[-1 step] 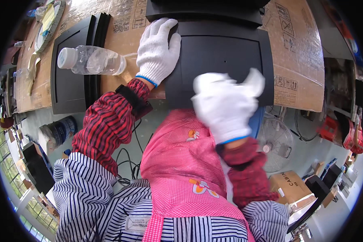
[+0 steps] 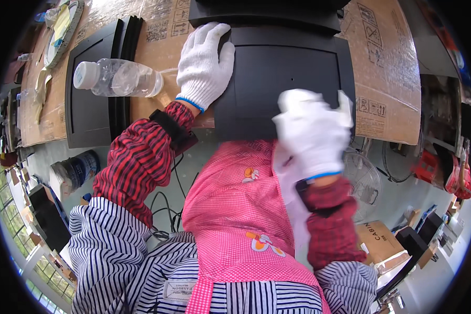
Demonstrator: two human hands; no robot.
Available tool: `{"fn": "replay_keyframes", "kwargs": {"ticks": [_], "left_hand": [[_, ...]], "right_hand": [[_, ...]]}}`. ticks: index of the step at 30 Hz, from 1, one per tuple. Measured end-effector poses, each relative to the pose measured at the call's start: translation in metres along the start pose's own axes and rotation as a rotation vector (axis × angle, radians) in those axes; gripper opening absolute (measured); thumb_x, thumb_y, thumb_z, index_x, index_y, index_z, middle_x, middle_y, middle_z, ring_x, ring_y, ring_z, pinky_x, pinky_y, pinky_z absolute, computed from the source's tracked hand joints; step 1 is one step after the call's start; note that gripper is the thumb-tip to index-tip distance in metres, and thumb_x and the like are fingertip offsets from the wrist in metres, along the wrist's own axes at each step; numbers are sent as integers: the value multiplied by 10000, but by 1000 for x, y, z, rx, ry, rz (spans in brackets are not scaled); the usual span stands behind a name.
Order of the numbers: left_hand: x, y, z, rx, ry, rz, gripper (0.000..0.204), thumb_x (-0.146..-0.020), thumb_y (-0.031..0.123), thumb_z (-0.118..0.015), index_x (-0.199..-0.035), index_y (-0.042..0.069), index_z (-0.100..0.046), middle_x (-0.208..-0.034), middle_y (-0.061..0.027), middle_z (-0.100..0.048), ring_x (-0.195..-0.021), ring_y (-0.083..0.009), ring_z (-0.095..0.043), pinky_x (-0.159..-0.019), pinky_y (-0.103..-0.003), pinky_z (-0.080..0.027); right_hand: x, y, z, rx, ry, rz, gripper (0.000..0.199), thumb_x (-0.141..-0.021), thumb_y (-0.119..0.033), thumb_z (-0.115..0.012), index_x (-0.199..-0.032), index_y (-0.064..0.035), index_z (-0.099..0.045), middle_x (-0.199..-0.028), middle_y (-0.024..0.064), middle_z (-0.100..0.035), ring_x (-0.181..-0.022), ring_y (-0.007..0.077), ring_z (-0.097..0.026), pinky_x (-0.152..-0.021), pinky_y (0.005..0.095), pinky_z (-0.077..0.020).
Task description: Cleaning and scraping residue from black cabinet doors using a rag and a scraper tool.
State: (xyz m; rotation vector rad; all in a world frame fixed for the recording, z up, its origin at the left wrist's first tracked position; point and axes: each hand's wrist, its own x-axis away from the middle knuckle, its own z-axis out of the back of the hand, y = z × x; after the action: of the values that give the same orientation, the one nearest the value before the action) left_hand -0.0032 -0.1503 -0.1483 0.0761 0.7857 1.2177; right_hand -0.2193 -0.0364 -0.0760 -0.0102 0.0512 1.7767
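Note:
A black rectangular panel (image 2: pixel 267 68) with a groove near its border lies in front of me on a cardboard surface. My left hand (image 2: pixel 204 65), in a white knitted glove, rests flat along the panel's left edge, fingers stretched and thumb apart. Over the panel's near right corner is my right hand (image 2: pixel 314 131), also gloved in white and blurred by motion. Its fingers look curled in; a white bit sticks out beside them, and I cannot make out whether it is glove or cloth.
Left of my left hand, a clear plastic bottle (image 2: pixel 120 77) lies across other black panels (image 2: pixel 89 112). More black pieces (image 2: pixel 267 13) sit at the far edge of the panel. Below the cardboard (image 2: pixel 384 78) stand a fan (image 2: pixel 363 180), a bucket (image 2: pixel 75 170) and a brown carton (image 2: pixel 379 243).
My right hand has shifted to the right, toward the panel's near right corner. My left hand and the panel have stayed in place.

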Motion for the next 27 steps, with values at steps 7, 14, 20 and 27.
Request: {"fn": "replay_keyframes", "kwargs": {"ticks": [7, 14, 20, 27], "left_hand": [[-6, 10, -4, -4, -8, -5, 346, -932, 191, -675, -1262, 88, -662, -1303, -157, -660, -1248, -384, -591, -1092, -490, -473], [-2, 2, 1, 9, -8, -11, 336, -938, 182, -663, -1259, 81, -662, -1301, -156, -662, -1240, -388, -591, -1088, -491, -471], [-4, 5, 1, -17, -2, -9, 332, -931, 181, -664, -1251, 90, -669, -1279, -148, -676, -1226, -383, -603, -1084, -480, -478], [1, 0, 4, 22, -4, 15, 307, -960, 178, -643, -1254, 99, -681, -1303, -137, -674, -1247, -368, -606, -1099, -445, -472]], "right_hand": [[-11, -12, -15, 199, 178, -37, 328, -818, -250, -611, -1057, -27, -639, -870, 190, -681, -831, 346, -693, -715, 512, -554], [-9, 3, -5, 92, 203, 35, 314, -842, -293, -679, -1060, -67, -674, -977, 126, -697, -846, 333, -690, -694, 454, -563], [9, 19, -22, 124, 254, -97, 392, -893, -351, -654, -1131, -40, -645, -857, 177, -654, -753, 367, -659, -698, 506, -544], [3, -60, -15, -101, 340, 126, 315, -814, -245, -618, -1054, -42, -642, -910, 170, -613, -836, 333, -644, -798, 511, -542]]}}
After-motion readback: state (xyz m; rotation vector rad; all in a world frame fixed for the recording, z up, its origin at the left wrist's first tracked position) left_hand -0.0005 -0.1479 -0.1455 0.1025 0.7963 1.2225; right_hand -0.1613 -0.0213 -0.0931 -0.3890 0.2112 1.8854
